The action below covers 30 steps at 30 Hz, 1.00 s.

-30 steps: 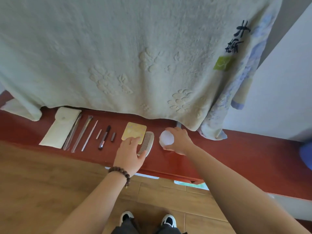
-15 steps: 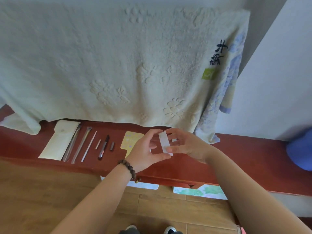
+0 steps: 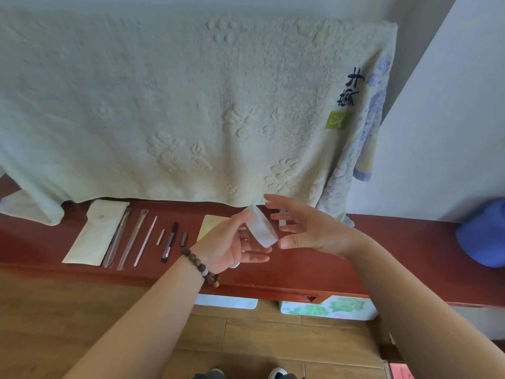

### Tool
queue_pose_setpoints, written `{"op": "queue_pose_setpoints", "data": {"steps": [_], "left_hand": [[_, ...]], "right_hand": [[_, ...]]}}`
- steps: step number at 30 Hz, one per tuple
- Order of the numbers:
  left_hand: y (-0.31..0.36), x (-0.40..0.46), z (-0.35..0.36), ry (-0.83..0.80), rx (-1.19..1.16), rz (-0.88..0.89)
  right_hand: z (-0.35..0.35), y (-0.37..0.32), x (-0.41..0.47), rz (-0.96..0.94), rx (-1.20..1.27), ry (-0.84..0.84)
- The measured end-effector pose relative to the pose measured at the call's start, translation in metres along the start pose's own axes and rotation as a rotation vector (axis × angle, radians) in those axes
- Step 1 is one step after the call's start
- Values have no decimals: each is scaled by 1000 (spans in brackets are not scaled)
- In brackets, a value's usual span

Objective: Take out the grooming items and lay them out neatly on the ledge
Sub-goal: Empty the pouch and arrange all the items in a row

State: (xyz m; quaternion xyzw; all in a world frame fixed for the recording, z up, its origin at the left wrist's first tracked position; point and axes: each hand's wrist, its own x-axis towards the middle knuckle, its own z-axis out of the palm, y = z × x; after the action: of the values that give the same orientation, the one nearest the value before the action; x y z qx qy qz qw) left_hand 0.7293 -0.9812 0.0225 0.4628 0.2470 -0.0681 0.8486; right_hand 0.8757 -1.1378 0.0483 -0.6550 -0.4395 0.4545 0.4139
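A translucent white disc [image 3: 261,228] hangs above the red ledge [image 3: 314,269], pinched by my left hand [image 3: 232,243] between thumb on top and fingers below. My right hand [image 3: 308,228] hovers just to its right with fingers spread, not gripping it. Laid out in a row on the ledge are a white pouch [image 3: 95,233], two clear-sleeved tools [image 3: 117,239], a thin stick [image 3: 146,240], a short stub [image 3: 160,237], a black pen [image 3: 170,242], a dark cap [image 3: 183,239] and a yellow card [image 3: 210,227]. The comb is almost fully hidden under my left hand.
A large pale towel [image 3: 191,105] hangs down to the ledge's back edge. A blue object [image 3: 483,233] sits at the far right of the ledge. A small grey item [image 3: 282,222] lies behind my right fingers. Boxes [image 3: 328,307] stand below the ledge.
The disc rose off the ledge and passed from my right hand to my left. My left hand left the comb and card, and my right hand let go and spread its fingers.
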Motion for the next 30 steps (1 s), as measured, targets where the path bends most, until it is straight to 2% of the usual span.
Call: {"op": "queue_pose_setpoints", "data": {"steps": [4, 8, 15, 20, 24, 27, 30], "left_hand": [[-5, 6, 0, -91, 36, -61], [-6, 7, 1, -101, 62, -70], [-5, 8, -10, -118, 94, 67], [-5, 6, -9, -90, 92, 96], [-9, 6, -15, -135, 42, 110], [-10, 4, -19, -227, -39, 136], [-11, 0, -19, -321, -89, 174]], "right_hand": [[6, -9, 5, -16, 9, 24], [3, -11, 6, -2, -16, 48], [3, -7, 14, 19, -45, 117], [1, -7, 20, 34, -36, 70], [-7, -10, 19, 67, 114, 58], [-18, -5, 20, 112, 300, 70], [-23, 2, 22, 170, 558, 192]]}}
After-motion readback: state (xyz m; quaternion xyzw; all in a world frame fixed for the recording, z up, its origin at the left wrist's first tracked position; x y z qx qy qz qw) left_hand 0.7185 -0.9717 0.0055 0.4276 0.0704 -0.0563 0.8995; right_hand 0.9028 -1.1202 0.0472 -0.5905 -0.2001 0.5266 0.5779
